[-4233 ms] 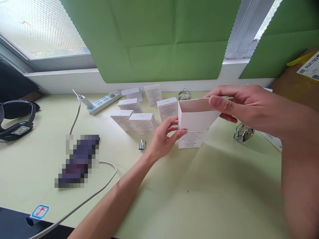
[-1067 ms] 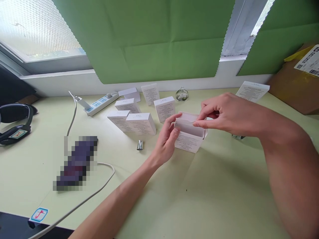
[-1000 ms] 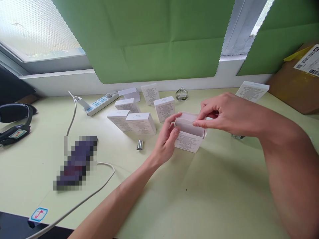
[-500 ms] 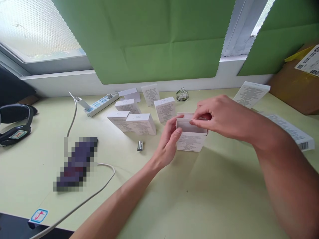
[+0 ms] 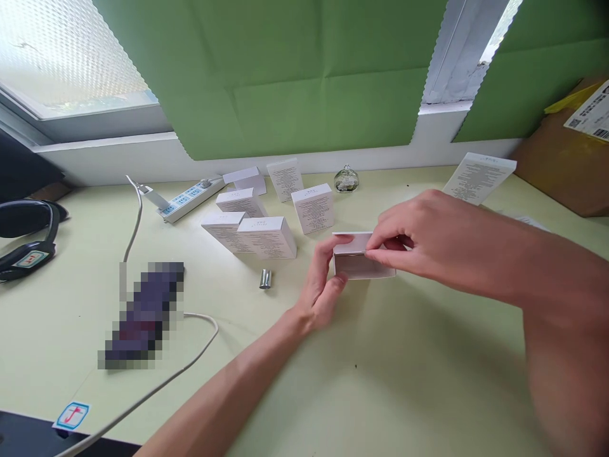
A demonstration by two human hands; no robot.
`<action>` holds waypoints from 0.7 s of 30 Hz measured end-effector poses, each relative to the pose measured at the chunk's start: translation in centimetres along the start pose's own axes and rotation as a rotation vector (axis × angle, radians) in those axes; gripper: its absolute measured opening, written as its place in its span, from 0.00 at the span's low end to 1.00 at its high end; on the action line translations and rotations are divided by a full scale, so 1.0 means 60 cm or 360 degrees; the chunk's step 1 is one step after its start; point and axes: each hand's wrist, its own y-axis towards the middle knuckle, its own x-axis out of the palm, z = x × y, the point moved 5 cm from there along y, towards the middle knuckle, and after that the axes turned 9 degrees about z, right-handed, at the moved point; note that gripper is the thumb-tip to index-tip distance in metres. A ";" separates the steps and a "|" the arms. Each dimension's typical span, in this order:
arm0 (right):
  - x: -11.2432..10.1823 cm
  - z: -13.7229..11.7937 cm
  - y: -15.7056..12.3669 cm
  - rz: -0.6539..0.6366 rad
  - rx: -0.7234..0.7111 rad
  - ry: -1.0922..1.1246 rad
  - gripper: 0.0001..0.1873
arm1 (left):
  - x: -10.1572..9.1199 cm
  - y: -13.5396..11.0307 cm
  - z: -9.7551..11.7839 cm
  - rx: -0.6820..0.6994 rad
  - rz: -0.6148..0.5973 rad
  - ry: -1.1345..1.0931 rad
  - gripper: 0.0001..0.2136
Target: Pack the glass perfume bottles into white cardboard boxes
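Note:
A small white carton (image 5: 365, 266) with its top open faces me at the middle of the table. My left hand (image 5: 323, 285) grips the carton's left side, thumb in front and fingers behind. The fingers of my right hand (image 5: 404, 238) are pinched at the flap (image 5: 349, 242) along the carton's upper rim. My right hand partly covers the carton's right side. To the left lies a short silver cylindrical cap (image 5: 266, 279). A round glass bottle (image 5: 347, 179) stands behind the carton, near the wall.
Several white printed cartons (image 5: 269, 238) stand at the back left, and another carton (image 5: 479, 178) leans at the right. A power strip (image 5: 190, 200), a blurred phone (image 5: 145, 317), a white cable (image 5: 204, 349) and headphones (image 5: 35, 238) lie left. A cardboard box (image 5: 552, 165) sits far right.
The carton has tipped toward me, so its opening now faces me and its printed front is out of sight. My right forearm has lowered and covers more of the carton at right.

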 end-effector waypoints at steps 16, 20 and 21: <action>0.000 0.001 -0.005 0.0047 -0.0016 0.0082 0.11 | 0.001 0.000 0.004 0.0094 -0.0024 -0.0011 0.23; 0.000 0.004 -0.004 0.0085 -0.0052 0.0052 0.12 | 0.000 0.003 0.007 0.0160 -0.0016 -0.0016 0.22; 0.000 0.005 -0.004 0.0105 -0.0056 0.0045 0.13 | 0.000 0.005 0.007 0.0168 -0.0011 -0.0006 0.22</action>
